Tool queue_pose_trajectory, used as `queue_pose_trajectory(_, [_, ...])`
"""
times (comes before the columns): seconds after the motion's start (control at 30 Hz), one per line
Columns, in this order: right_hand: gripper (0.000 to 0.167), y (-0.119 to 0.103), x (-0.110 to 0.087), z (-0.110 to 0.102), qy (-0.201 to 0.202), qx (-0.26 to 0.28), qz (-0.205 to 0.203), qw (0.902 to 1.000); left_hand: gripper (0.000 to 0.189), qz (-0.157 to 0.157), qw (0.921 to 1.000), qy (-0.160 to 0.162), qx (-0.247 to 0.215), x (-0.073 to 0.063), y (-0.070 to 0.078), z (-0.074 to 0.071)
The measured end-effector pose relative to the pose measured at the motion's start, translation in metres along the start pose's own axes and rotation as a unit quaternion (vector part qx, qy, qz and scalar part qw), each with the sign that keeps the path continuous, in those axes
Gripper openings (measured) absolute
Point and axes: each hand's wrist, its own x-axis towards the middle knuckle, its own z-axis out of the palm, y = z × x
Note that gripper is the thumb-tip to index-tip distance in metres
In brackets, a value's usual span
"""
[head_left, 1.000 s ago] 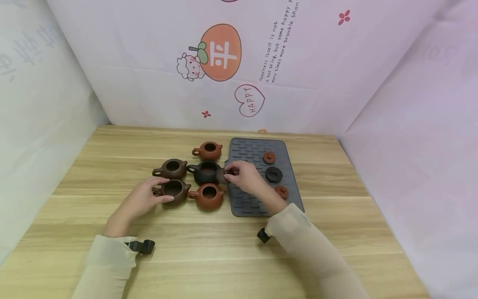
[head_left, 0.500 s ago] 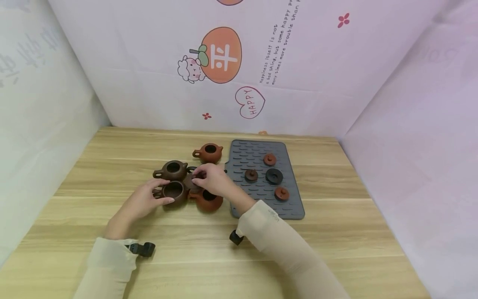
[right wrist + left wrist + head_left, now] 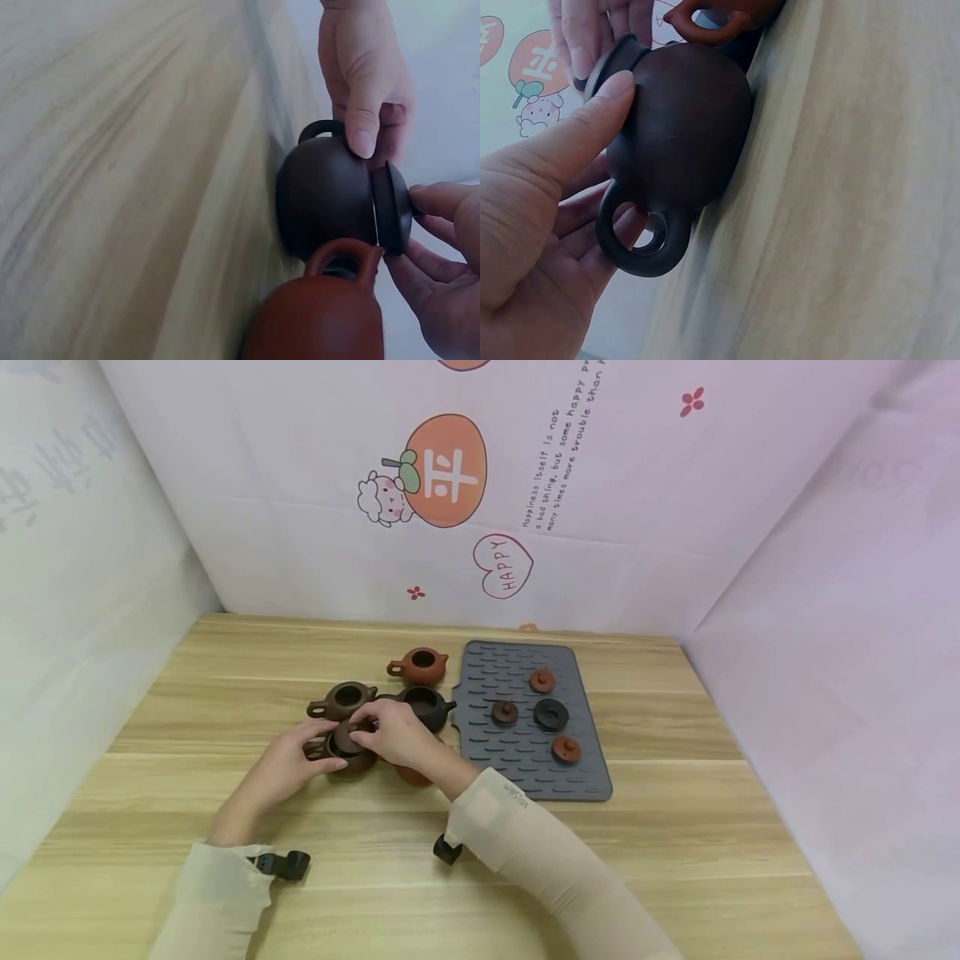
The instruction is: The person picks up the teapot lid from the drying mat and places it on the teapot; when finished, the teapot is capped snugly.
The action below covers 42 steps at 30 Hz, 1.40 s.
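Observation:
My left hand holds the front dark brown teapot from its handle side. The thumb lies at its rim, and other fingers reach round the far side. Between thumb and fingers, my right hand pinches a dark brown lid by its knob. This lid sits over the teapot's mouth, slightly tilted, with a thin gap showing at the rim in the right wrist view. Under my right hand a red clay teapot is partly hidden in the head view; its handle comes close to the brown pot.
Behind stand another brown teapot, a black teapot and a red teapot, all lidless. A grey ridged mat to the right bears a brown lid, a black lid and two red lids.
My right hand has carried the brown lid leftward from the mat's edge, past the black teapot, to the front brown teapot's mouth. My left hand has stayed at that teapot.

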Motion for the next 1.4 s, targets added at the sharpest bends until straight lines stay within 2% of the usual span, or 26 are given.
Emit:
queue_pose_trajectory(0.3, [0.023,-0.004,0.002,0.006,-0.003,-0.02,-0.028,0.9994,0.06,-0.002,1.0,0.0,-0.007,0.0,-0.004,-0.001])
queue_pose_trajectory(0.6, [0.022,-0.002,0.002,0.011,-0.017,-0.02,-0.023,0.9994,0.061,0.001,1.0,0.003,-0.009,-0.002,0.001,-0.003])
queue_pose_trajectory(0.77, [0.026,0.001,0.001,0.01,-0.021,-0.008,-0.015,0.9996,0.062,-0.01,0.9999,-0.004,-0.011,-0.002,0.002,-0.003])
queue_pose_trajectory(0.9, [0.031,0.01,-0.004,-0.001,-0.017,0.012,0.003,0.9998,0.068,-0.023,0.9994,-0.015,-0.021,-0.002,0.007,-0.006])
queue_pose_trajectory(1.03, [0.031,0.026,-0.013,-0.019,0.0,0.027,0.01,0.9996,0.072,-0.019,0.9995,-0.006,-0.023,-0.002,0.017,-0.007])
queue_pose_trajectory(1.23, [0.032,0.053,-0.034,-0.051,0.021,0.042,0.039,0.9981,0.062,0.039,0.9987,0.022,-0.023,0.004,0.043,-0.001])
queue_pose_trajectory(1.3, [0.032,0.062,-0.042,-0.06,0.029,0.039,0.051,0.9975,0.058,0.056,0.9979,0.018,-0.026,0.007,0.052,0.005])
queue_pose_trajectory(1.4, [0.032,0.077,-0.054,-0.072,0.038,0.036,0.063,0.9966,0.057,0.064,0.9976,0.005,-0.027,0.011,0.062,0.014])
